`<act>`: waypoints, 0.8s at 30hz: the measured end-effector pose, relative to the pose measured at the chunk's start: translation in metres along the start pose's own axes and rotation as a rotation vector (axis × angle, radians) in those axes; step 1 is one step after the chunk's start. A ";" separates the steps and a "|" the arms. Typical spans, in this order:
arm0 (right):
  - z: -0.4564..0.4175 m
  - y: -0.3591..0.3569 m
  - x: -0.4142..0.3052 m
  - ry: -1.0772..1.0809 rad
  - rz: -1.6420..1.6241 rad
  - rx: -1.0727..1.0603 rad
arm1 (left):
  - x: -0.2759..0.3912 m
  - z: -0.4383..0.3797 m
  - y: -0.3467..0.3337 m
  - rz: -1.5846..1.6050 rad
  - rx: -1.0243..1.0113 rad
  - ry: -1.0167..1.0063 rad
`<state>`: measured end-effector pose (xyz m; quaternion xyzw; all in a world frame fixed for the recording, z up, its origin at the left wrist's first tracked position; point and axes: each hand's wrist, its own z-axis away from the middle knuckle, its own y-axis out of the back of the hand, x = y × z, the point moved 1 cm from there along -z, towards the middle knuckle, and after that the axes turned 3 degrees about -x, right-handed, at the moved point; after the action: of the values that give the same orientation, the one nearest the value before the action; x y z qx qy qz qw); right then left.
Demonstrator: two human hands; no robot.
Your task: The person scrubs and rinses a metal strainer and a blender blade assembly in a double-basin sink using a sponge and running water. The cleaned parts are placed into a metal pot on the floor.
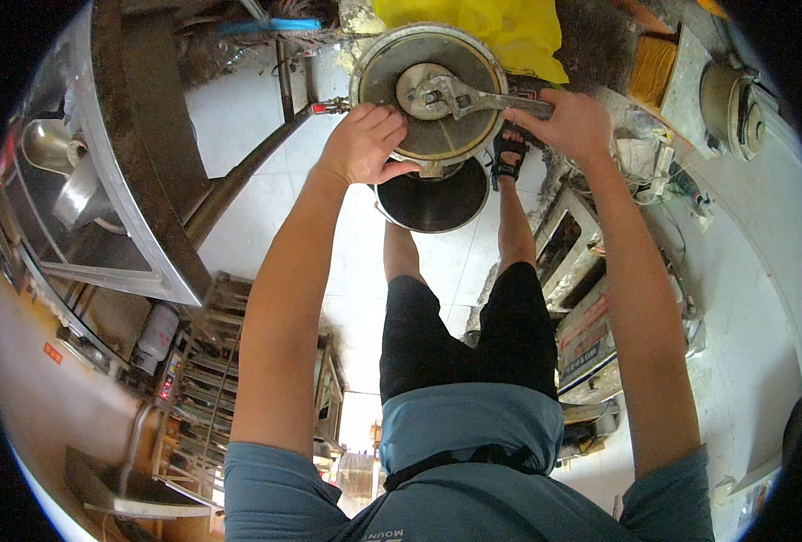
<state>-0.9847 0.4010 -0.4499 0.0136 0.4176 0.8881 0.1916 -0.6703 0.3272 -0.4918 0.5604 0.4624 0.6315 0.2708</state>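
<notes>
A round metal machine housing [465, 139] with a wide rim stands in front of me, with a pale disc [411, 91] and a nut at its centre. My right hand [573, 122] grips the handle of an adjustable wrench [472, 98]. The wrench lies across the housing, its jaws at the central nut; whether they clamp it is hard to tell. My left hand [370, 139] holds the housing's near-left rim, fingers curled over the edge and thumb stretched towards a small block on the near side. Below the rim sits a dark-inside bucket [435, 196], partly covered by the housing.
Bright yellow plastic [482, 34] lies behind the housing. A steel-edged counter [140, 237] with metalware stands left, above a slatted rack [204, 393]. To the right are a lidded pot [733, 112], cables and a battered box [584, 332]. My feet stand on white floor tiles [238, 223].
</notes>
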 end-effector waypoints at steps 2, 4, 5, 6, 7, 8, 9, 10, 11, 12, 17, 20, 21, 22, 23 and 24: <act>0.001 -0.004 0.001 0.029 -0.007 0.011 | 0.000 0.000 0.002 0.024 -0.036 0.000; -0.002 0.000 0.001 0.098 0.031 0.037 | -0.002 -0.002 0.002 0.014 -0.021 -0.010; -0.005 0.006 0.005 0.121 0.077 -0.012 | -0.002 -0.003 0.003 0.017 -0.022 -0.001; -0.006 0.022 0.002 0.145 0.122 -0.066 | -0.001 -0.002 0.000 0.022 -0.026 0.009; -0.004 0.039 0.000 0.161 0.163 -0.118 | 0.000 -0.004 -0.002 0.029 -0.033 0.011; 0.007 0.056 -0.006 0.223 0.206 0.017 | 0.003 -0.005 -0.004 0.053 -0.010 0.040; 0.014 0.062 -0.006 0.192 0.145 -0.006 | 0.005 -0.001 -0.004 0.042 -0.004 0.059; 0.021 0.068 -0.002 0.151 0.094 -0.031 | 0.006 0.008 -0.007 0.041 0.011 0.074; 0.028 0.083 0.009 0.107 0.072 -0.047 | 0.011 0.006 -0.012 0.046 0.057 0.091; 0.036 0.078 0.027 -0.001 -0.103 -0.098 | 0.015 0.002 -0.015 0.030 0.053 0.118; 0.074 -0.062 0.145 -0.523 -0.945 -0.046 | 0.036 -0.011 -0.012 -0.047 0.014 0.213; 0.063 -0.101 0.205 -0.891 -1.426 0.190 | 0.043 -0.017 -0.013 -0.053 0.008 0.253; 0.058 -0.107 0.221 -0.991 -1.594 0.293 | 0.044 -0.018 -0.016 -0.061 0.001 0.268; 0.050 -0.109 0.240 -0.968 -1.598 0.338 | 0.045 -0.017 -0.015 -0.069 -0.014 0.283; 0.038 -0.108 0.263 -0.944 -1.601 0.380 | 0.048 -0.016 -0.016 -0.076 -0.029 0.301; 0.024 -0.115 0.288 -0.970 -1.542 0.420 | 0.049 -0.018 -0.015 -0.080 -0.035 0.303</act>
<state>-1.2090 0.5865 -0.5593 0.1363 0.3375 0.3190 0.8751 -0.7008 0.3706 -0.4821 0.4349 0.5089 0.7054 0.2328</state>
